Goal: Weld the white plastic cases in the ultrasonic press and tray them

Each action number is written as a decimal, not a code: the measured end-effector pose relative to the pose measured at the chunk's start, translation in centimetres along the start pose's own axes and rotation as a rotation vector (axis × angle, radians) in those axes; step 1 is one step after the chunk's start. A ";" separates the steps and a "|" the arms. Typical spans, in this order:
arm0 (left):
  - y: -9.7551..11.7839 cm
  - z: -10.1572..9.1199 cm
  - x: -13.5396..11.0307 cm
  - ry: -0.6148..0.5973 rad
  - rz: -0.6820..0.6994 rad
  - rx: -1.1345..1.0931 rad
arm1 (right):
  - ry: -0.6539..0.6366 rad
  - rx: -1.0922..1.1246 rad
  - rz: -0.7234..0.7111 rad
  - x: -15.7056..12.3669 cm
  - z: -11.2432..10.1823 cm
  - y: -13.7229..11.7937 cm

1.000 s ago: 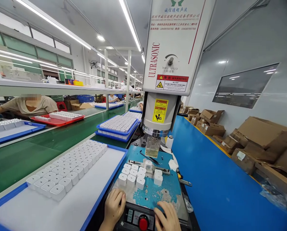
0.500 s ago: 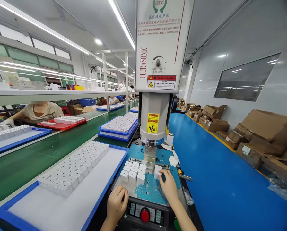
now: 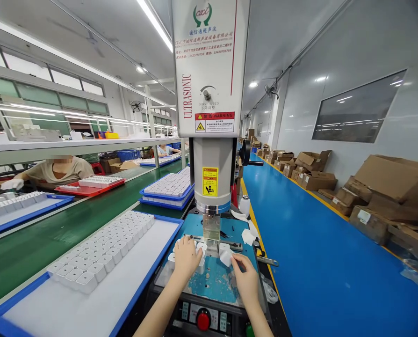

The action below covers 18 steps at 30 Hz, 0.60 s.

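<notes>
Left hand (image 3: 186, 256): gripping white charger housing (image 3: 201, 247), just beneath ultrasonic welder horn (image 3: 211, 228); likely crush hazard on horn descent. Right hand (image 3: 246, 279): pinching second housing (image 3: 226, 257); slip possible.

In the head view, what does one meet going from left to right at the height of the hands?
Blue-rimmed tray of white plastic cubes, left hand, single white plastic cube, right hand pinching it, blue floor, brown cardboard boxes.
</notes>
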<state>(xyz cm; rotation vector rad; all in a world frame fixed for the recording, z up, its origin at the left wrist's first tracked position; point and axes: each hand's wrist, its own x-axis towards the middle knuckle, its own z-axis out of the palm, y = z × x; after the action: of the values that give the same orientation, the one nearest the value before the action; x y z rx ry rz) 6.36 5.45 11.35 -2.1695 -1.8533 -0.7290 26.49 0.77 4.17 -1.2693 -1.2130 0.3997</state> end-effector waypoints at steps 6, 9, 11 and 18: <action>2.7 1.9 3.0 -0.098 -0.016 0.045 | 0.068 0.112 0.050 -0.1 -0.1 0.1; 4.6 2.8 4.4 -0.159 -0.031 0.047 | 0.062 0.120 0.044 0.0 0.0 0.1; 5.6 3.3 5.1 -0.193 -0.045 0.044 | 0.056 0.129 0.045 0.1 0.0 0.1; 5.1 2.9 6.5 -0.290 -0.121 -0.026 | 0.056 0.143 0.050 0.4 0.2 -0.2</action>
<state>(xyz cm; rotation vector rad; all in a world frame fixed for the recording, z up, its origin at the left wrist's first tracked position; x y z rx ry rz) 12.59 11.41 12.84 -2.2976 -2.1408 -0.4813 26.42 1.14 4.47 -1.1812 -1.0882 0.4760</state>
